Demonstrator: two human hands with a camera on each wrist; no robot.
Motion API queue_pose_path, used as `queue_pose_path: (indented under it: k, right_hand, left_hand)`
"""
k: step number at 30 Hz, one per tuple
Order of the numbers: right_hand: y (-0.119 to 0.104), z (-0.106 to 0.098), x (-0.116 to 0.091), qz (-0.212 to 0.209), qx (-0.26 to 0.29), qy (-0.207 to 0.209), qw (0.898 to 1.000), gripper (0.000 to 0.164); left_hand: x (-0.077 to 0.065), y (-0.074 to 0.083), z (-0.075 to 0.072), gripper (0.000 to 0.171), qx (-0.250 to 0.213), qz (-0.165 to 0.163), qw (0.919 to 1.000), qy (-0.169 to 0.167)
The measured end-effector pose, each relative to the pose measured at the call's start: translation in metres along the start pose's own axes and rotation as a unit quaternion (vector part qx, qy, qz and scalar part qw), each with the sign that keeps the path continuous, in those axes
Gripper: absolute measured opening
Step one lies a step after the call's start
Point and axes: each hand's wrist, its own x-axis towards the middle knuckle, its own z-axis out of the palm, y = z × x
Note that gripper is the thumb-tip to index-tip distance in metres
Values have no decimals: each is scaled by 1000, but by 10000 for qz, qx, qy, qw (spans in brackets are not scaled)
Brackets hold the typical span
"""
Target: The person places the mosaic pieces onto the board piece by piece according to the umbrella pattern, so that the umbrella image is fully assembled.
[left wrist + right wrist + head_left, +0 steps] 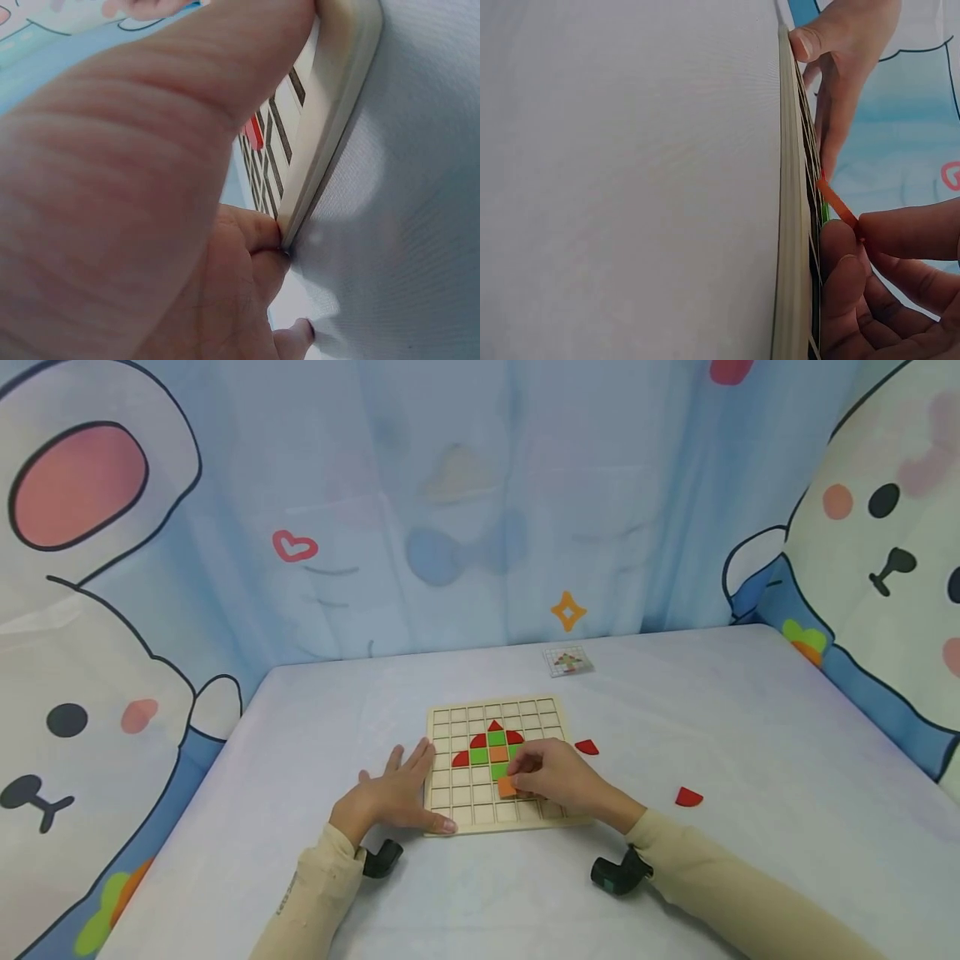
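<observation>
A wooden grid board [462, 795] lies flat on the table. My left hand [397, 789] has its fingers spread along the board's left edge, the thumb on the near left corner. In the left wrist view, fingertips touch the board's edge [330, 124]. My right hand [558, 777] pinches an orange square tile [506, 787] over the lower middle of the grid. The right wrist view shows this orange tile [838, 202] tilted, one edge at the board. Above it are an orange square [498, 753], several green squares [479, 756], red quarter-round pieces [461, 759] and a red triangle [494, 725].
Two loose red pieces lie on the white cloth right of the board, one red piece [587, 747] near its edge, another red piece [688, 797] farther out. A small pattern card [567, 661] lies behind the board. A printed curtain [465, 568] hangs behind the table.
</observation>
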Motion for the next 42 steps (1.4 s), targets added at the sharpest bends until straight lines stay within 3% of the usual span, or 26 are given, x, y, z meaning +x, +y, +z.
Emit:
queue_pose_path:
  k: [10,20,35,42]
  right_hand:
    - [-1,3,-1,-34,-81,-105,9999,3]
    - [5,7,0,-81,-498,-28,9987,7]
    - [3,-1,-4,-202,-583,-214,9979,5]
    - [2,-16,-19,-563,-554,-398,9961,8]
  left_hand:
    - [0,1,1,128,-26,15,10000,10]
    - [1,-2,5,129,-114,105,9999,58]
    - [-10,0,14,125,-221,328,9979,506]
    - [-9,-6,17,124,-76,388,9970,667]
